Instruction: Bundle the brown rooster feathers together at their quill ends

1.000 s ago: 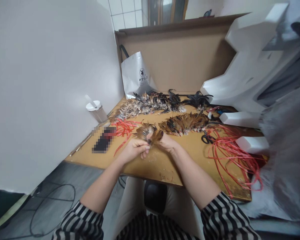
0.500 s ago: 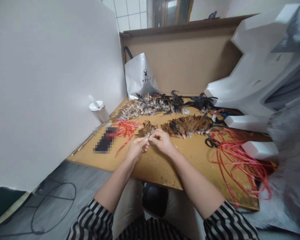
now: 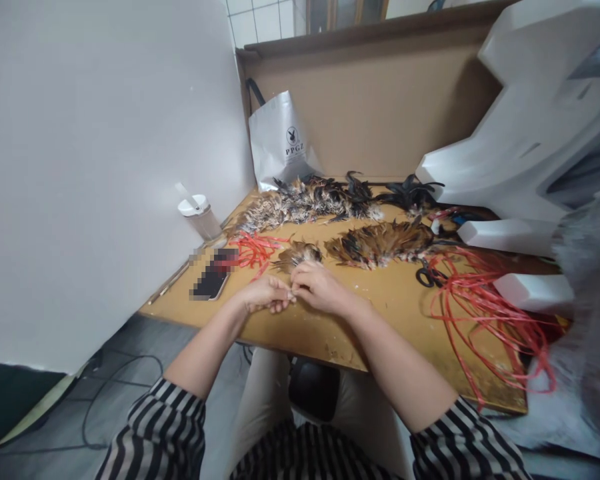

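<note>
My left hand (image 3: 266, 294) and my right hand (image 3: 320, 288) meet above the near part of the wooden table, both closed in a pinch. A tiny pale bit shows where their fingertips come together, too small to name. Just beyond my right hand is a small bunch of brown feathers (image 3: 299, 255), its near end hidden by the fingers. A long row of brown and black feathers (image 3: 380, 243) lies to its right. Behind it stretches a pile of mottled feathers (image 3: 305, 203), with black feathers (image 3: 410, 193) to the right.
Red plastic strips (image 3: 255, 250) lie beside a phone (image 3: 213, 277) on the left, near a lidded cup (image 3: 200, 217). Black-handled scissors (image 3: 427, 276) rest by a larger tangle of red strips (image 3: 480, 313). White foam (image 3: 525, 293) borders the right; a silver bag (image 3: 275, 143) stands behind.
Both hands have drawn slightly nearer to me, away from the small feather bunch. My left forearm has swung out to the left. The view has shifted a little.
</note>
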Demonstrator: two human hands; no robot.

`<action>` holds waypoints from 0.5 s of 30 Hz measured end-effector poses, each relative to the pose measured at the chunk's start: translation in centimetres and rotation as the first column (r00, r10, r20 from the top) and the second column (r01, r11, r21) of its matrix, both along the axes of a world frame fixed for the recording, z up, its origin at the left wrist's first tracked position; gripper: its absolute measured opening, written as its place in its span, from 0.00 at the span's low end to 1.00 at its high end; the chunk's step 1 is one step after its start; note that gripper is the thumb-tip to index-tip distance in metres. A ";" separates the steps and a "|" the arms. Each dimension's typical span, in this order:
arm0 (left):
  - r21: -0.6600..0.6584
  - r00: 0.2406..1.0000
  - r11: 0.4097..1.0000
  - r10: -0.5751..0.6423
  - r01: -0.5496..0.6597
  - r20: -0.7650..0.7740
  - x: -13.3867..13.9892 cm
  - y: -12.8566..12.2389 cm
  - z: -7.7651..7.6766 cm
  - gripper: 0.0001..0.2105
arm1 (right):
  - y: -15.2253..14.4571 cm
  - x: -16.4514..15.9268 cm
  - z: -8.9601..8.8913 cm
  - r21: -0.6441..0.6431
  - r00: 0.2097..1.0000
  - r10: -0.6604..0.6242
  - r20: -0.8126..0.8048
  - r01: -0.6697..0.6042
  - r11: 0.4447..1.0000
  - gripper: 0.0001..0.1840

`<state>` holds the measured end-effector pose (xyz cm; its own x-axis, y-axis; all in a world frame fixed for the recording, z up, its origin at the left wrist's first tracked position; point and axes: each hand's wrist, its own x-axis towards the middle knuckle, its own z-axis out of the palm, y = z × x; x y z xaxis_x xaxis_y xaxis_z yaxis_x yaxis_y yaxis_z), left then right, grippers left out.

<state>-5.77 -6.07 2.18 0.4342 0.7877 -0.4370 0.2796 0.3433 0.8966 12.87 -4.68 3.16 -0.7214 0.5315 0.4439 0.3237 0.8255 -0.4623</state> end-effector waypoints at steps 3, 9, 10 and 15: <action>-0.047 0.974 0.973 -0.226 0.225 -0.031 -0.4 -0.2 0.5 0.15 | 0.4 0.1 -0.5 -0.369 0.986 0.164 0.016 -0.146 0.918 0.06; -0.009 0.980 0.980 -0.198 0.198 0.016 0.7 -0.7 -0.5 0.15 | 1.0 0.6 -1.2 -0.756 0.995 0.081 -0.060 -0.098 0.647 0.06; 0.026 0.989 0.989 -0.147 0.147 0.011 1.0 -0.8 -0.7 0.14 | 1.1 0.6 -1.3 -0.768 0.997 0.034 -0.071 -0.077 0.635 0.06; 0.308 0.983 0.940 0.173 -0.144 -0.069 2.5 -1.5 -1.1 0.10 | 1.4 0.3 -2.0 -0.778 0.980 -0.199 -0.016 0.113 0.618 0.03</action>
